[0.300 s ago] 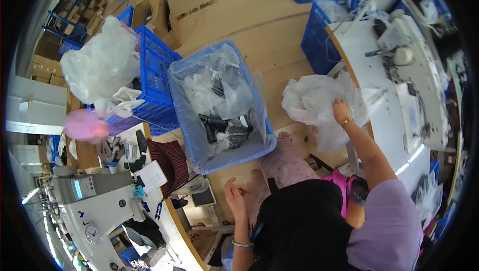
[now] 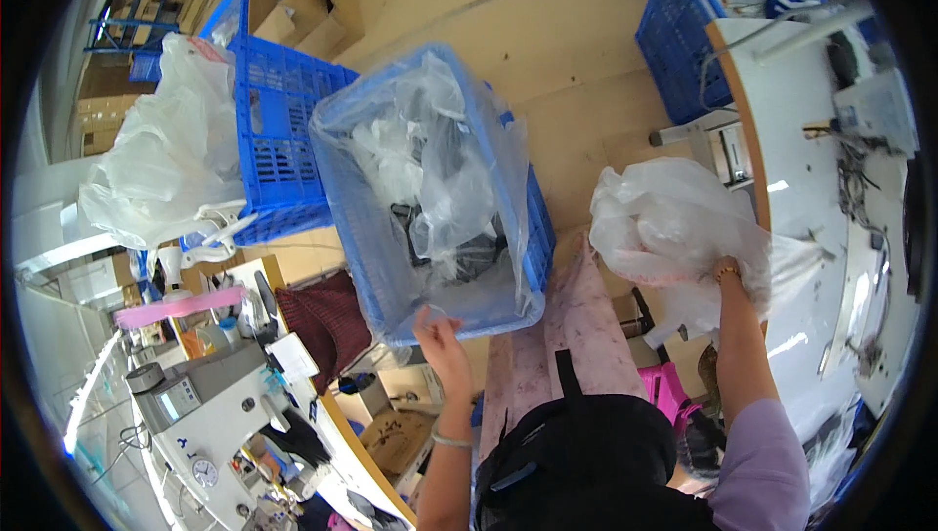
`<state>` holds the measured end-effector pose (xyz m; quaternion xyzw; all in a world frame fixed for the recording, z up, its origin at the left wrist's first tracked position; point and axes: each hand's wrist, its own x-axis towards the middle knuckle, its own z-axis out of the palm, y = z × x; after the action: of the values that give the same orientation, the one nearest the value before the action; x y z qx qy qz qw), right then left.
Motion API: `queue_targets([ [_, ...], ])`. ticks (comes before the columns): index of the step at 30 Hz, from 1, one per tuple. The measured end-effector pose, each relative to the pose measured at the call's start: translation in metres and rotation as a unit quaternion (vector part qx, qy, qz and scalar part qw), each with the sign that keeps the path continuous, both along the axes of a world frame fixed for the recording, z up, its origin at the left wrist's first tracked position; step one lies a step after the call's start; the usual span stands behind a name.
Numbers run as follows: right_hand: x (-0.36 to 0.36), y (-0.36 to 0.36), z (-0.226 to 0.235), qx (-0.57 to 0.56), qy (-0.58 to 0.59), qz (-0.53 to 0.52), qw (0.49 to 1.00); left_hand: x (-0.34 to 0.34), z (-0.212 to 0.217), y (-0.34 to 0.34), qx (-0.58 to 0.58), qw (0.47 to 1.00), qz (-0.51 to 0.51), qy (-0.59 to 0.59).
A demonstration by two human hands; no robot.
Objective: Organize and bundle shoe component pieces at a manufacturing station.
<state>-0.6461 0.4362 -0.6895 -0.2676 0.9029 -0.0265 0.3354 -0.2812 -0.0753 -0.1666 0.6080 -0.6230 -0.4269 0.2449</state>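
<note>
My right hand point(image 2: 727, 267) grips a bulky clear plastic bag point(image 2: 664, 223) beside the white worktable on the right. Folds of the bag cover most of its fingers, and pale contents show faintly through the film. My left hand point(image 2: 440, 343) is at the near edge of a blue plastic bin point(image 2: 459, 328), fingers apart and loosely bent, with nothing seen in it. Clear film point(image 2: 518, 160) lines the bin. Inside lie crumpled clear bags point(image 2: 396, 160) and black items point(image 2: 474, 257), whose kind I cannot make out.
Left of the bin stands a blue slatted crate point(image 2: 283, 140) with a large clear bag point(image 2: 171, 155) hanging over its side. A sewing machine point(image 2: 220, 404) occupies the left table. The white worktable point(image 2: 791, 150) bounds the right; another blue crate point(image 2: 679, 33) is behind it.
My view has shifted. My right hand has gone deeper among the bag's folds and closer to the worktable. My left hand has come up to the bin's near edge.
</note>
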Motion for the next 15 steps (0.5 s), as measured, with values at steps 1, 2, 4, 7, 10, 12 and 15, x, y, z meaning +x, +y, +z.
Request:
queue_targets([
  [1, 0.017, 0.013, 0.000, 0.023, -0.024, -0.029, 0.999, -0.012, -0.019, -0.007, 0.012, 1.000, 0.004, -0.024],
  [2, 0.029, 0.034, 0.012, 0.054, -0.040, -0.058, 0.996, -0.023, -0.042, -0.012, 0.050, 0.998, 0.038, 0.026],
  [4, 0.036, 0.017, 0.041, 0.086, -0.062, -0.119, 0.987, -0.036, -0.050, -0.008, 0.074, 0.992, 0.074, 0.069],
  [7, 0.012, -0.031, 0.114, 0.150, -0.071, -0.220, 0.961, -0.066, -0.042, 0.033, 0.109, 0.975, -0.161, -0.104],
  [10, 0.021, -0.120, 0.202, 0.183, -0.080, -0.259, 0.945, -0.095, -0.032, 0.073, 0.105, 0.940, -0.308, -0.104],
  [12, 0.023, -0.164, 0.264, 0.098, -0.104, -0.308, 0.941, -0.108, -0.035, 0.075, 0.115, 0.954, -0.271, -0.065],
  [15, 0.042, -0.088, 0.254, 0.035, 0.113, -0.281, 0.952, -0.122, -0.048, 0.071, 0.156, 0.968, -0.194, 0.012],
])
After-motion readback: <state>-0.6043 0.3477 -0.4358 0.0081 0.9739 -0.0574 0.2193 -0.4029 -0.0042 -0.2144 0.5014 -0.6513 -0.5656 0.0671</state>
